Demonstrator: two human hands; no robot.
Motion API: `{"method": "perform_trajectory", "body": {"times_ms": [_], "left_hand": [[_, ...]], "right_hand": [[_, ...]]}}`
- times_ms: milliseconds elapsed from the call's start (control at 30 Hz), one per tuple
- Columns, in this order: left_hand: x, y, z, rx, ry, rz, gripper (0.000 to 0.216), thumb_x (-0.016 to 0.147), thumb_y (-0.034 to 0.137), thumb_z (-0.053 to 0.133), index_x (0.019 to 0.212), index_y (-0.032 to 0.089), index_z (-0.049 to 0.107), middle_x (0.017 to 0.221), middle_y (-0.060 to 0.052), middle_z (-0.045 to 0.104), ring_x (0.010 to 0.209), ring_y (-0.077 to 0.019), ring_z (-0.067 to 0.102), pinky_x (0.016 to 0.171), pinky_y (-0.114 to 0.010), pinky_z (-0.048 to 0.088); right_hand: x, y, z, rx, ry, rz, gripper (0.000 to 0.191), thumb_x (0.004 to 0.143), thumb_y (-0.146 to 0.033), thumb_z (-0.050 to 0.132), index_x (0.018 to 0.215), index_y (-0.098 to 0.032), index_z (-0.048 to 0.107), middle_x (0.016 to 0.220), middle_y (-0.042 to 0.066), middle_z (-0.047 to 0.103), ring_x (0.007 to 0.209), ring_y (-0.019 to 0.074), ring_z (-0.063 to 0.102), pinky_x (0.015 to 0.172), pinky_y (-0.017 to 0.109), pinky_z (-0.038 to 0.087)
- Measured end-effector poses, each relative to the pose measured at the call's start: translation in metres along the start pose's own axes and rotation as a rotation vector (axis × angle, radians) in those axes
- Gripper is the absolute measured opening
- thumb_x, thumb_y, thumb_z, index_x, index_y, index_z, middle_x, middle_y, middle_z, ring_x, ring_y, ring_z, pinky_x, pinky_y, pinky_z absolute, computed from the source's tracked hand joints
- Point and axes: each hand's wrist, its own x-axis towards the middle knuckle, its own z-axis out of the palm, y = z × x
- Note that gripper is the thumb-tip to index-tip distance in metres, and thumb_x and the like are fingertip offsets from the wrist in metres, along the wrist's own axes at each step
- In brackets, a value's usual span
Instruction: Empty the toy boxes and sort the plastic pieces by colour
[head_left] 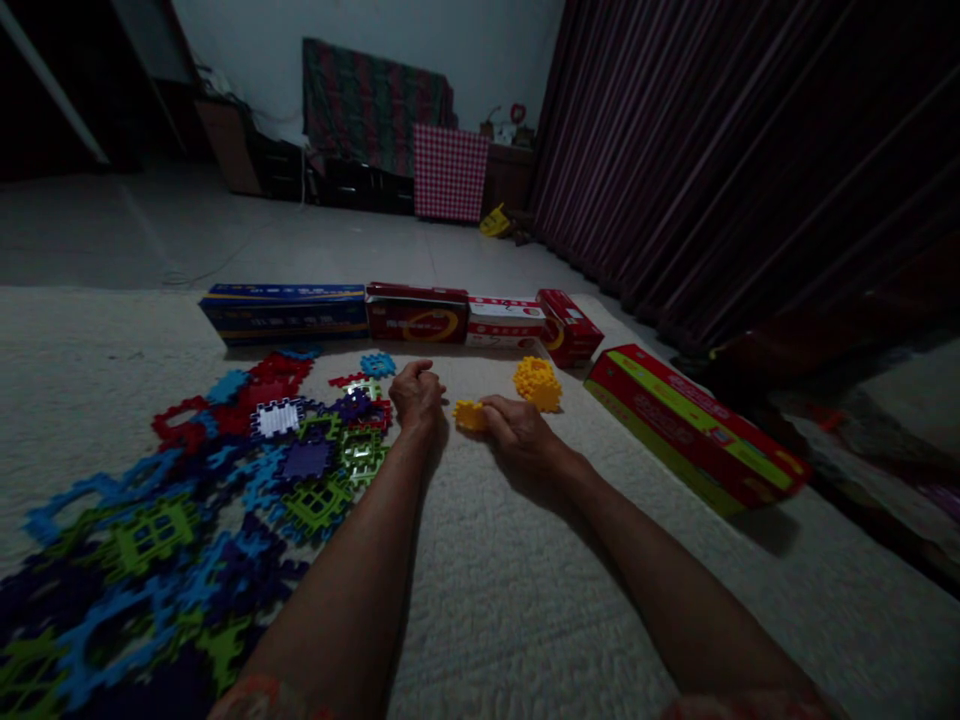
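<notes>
My right hand (521, 435) pinches a small yellow notched building piece (469, 415) between thumb and fingers, its toothed edge turned to the left. Just left of that piece, my left hand (417, 396) is closed with the fingers curled in; what it holds, if anything, is hidden. Beyond my right hand a stack of yellow notched pieces (537, 382) sits on the pale quilted cover (495, 600). Beside my left hand a wide heap of interlocking plastic pieces (307, 458) in blue, green, purple, red and white spreads to the left.
Behind the pieces stand a blue box (289, 315), a dark red box (417, 314), a white and red box (505, 322) and a red box (568, 326). A longer red and yellow-green box (694, 430) lies at right. Dark curtains (675, 150) hang beyond.
</notes>
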Motion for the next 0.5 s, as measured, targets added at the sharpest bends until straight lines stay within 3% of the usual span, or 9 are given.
{"method": "perform_trajectory", "body": {"times_ms": [67,133,300,400,500], "left_hand": [[0.0,0.0,0.0,0.009,-0.008,0.021,0.043,0.074,0.015,0.048,0.109,0.015,0.073,0.07,-0.005,0.07,0.058,-0.0165,0.07,0.049,-0.022,0.054],[0.001,-0.002,0.0,0.018,-0.009,0.043,0.043,0.073,0.015,0.047,0.107,0.015,0.074,0.069,-0.004,0.07,0.058,-0.0166,0.07,0.048,-0.022,0.053],[0.001,-0.003,0.0,0.016,-0.012,0.075,0.043,0.073,0.016,0.047,0.106,0.013,0.075,0.067,-0.005,0.069,0.059,-0.0173,0.07,0.049,-0.023,0.054],[0.0,-0.003,0.0,0.013,-0.011,0.082,0.043,0.073,0.016,0.047,0.106,0.013,0.075,0.066,-0.004,0.068,0.058,-0.0169,0.07,0.048,-0.022,0.053],[0.002,-0.006,0.001,0.023,-0.009,0.072,0.044,0.072,0.017,0.047,0.106,0.013,0.075,0.066,-0.004,0.068,0.058,-0.0171,0.07,0.049,-0.023,0.054]], "right_hand": [[0.001,0.007,-0.006,0.014,0.046,0.112,0.029,0.101,-0.026,0.038,0.106,-0.017,0.066,0.091,0.006,0.069,0.084,0.0182,0.064,0.078,0.031,0.049],[0.001,0.014,-0.011,-0.036,0.078,0.151,0.027,0.097,-0.023,0.045,0.114,-0.016,0.065,0.099,0.009,0.07,0.091,0.0199,0.065,0.084,0.033,0.049],[-0.003,0.013,-0.022,-0.137,-0.047,0.026,0.035,0.086,-0.024,0.064,0.119,-0.015,0.062,0.122,0.015,0.064,0.111,0.0243,0.059,0.099,0.039,0.045],[-0.006,0.005,-0.026,-0.163,-0.144,-0.018,0.03,0.082,-0.018,0.063,0.113,-0.018,0.062,0.119,0.01,0.064,0.109,0.0226,0.058,0.101,0.039,0.044],[-0.008,0.0,-0.023,-0.183,-0.158,-0.015,0.026,0.082,-0.013,0.058,0.106,-0.02,0.062,0.114,0.008,0.064,0.105,0.0218,0.057,0.099,0.039,0.045]]}}
